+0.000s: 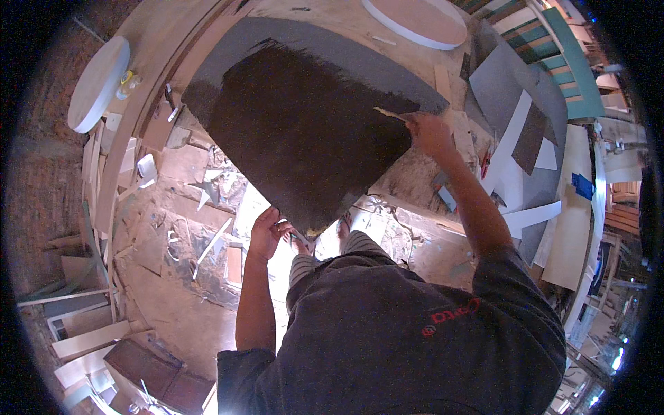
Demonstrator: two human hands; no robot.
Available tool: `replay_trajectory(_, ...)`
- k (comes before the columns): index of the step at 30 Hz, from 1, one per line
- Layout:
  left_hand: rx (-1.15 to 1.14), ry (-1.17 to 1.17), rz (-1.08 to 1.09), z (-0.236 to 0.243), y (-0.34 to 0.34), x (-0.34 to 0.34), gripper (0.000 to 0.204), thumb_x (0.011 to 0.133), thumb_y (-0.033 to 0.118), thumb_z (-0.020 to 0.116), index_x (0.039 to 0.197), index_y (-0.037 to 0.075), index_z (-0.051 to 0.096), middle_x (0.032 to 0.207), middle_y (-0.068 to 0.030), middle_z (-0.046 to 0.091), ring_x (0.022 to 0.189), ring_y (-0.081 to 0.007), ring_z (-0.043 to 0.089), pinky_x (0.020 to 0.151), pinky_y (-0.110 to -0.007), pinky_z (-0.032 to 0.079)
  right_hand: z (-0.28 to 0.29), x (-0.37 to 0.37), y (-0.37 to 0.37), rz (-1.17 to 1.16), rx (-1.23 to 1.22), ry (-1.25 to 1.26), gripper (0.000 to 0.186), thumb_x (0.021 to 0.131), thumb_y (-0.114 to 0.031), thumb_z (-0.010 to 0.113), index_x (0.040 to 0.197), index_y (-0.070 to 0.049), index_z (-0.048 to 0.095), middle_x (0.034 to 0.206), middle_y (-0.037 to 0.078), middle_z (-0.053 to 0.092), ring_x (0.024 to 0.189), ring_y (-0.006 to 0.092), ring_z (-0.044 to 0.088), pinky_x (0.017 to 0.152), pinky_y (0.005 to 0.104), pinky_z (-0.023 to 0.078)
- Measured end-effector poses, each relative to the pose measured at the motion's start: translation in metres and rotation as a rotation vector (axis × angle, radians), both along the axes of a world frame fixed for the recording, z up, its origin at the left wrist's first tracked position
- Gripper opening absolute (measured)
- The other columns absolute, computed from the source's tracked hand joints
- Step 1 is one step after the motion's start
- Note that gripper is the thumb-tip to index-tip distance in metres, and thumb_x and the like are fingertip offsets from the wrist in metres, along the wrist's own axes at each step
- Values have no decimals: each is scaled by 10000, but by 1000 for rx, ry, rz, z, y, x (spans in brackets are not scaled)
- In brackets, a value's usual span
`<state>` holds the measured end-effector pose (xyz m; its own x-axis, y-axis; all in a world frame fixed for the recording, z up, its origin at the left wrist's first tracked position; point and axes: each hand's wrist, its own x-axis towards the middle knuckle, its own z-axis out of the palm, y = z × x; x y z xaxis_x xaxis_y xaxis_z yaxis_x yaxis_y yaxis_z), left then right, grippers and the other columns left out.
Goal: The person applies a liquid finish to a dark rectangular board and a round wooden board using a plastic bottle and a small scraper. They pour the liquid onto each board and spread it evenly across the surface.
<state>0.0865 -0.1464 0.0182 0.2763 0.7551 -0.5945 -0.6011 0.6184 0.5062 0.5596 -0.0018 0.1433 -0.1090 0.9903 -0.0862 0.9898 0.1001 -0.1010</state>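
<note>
Large flat four-sided grey sheet, dark brown coating over most of its upper face: lies face up in front of the person, far part over the pale tan worktop, near part jutting toward the body. Orientation: set diagonally, one corner pointing at the person's lap, another out to the right beside the right forearm. Long axis appears to run from far left to near right; the lens bends the edges, so exact proportions cannot be told. Bare grey band along the far edge, widening at the far-left end.

Right hand: above the sheet's right corner, fingers closed round a thin tan strip-like tool. Tool's long axis runs roughly crosswise, tip pointing left and slightly away from the person; its far side merges with the dark coating.

Left hand: at the sheet's near-left edge, fingers bent, fingertips by the edge; whether it grips the edge cannot be told.

Surroundings: round pale disc with white rim beyond the sheet; second pale round disc far left; loose grey sheets at right; scraps strewn over the brown floor.
</note>
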Motion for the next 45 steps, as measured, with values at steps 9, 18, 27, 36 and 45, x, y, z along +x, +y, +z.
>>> replay_trajectory(9,-29,94,9,1,-3,11,156,1057,174,550,1124,47,611,948,-85,715,762,-214,728,698,-380,634,-3,7,37,-161,-27,-158,285,932,-253,640,1173,-145,745,1024,164,748,942,396,709,840,525,560)
replay_trajectory(18,-18,52,46,14,-5,16,190,1070,166,524,1179,25,590,972,-112,713,749,-230,738,657,-378,649,20,-58,5,62,-217,-121,329,906,-207,630,1211,-221,754,953,156,747,899,377,721,812,519,577)
replay_trajectory(27,-62,-22,85,3,-3,15,119,1058,143,552,1102,46,605,902,-103,704,704,-251,742,616,-416,665,9,-80,-79,269,-299,-176,369,859,-174,630,1196,-232,769,948,155,755,854,351,735,787,488,591)
replay_trajectory(36,-22,-45,49,4,-2,14,133,1069,151,525,1100,51,607,938,-106,700,733,-254,745,636,-417,668,-10,-71,-106,282,-228,-35,343,846,-138,640,1157,-175,782,1017,153,761,888,351,725,800,482,582)
replay_trajectory(45,-10,-77,69,-6,-5,9,144,1074,151,513,1135,46,591,918,-106,693,720,-247,741,656,-405,675,-3,-64,-116,387,-269,-24,288,887,-198,651,1142,-178,783,949,171,745,877,367,714,786,494,565)
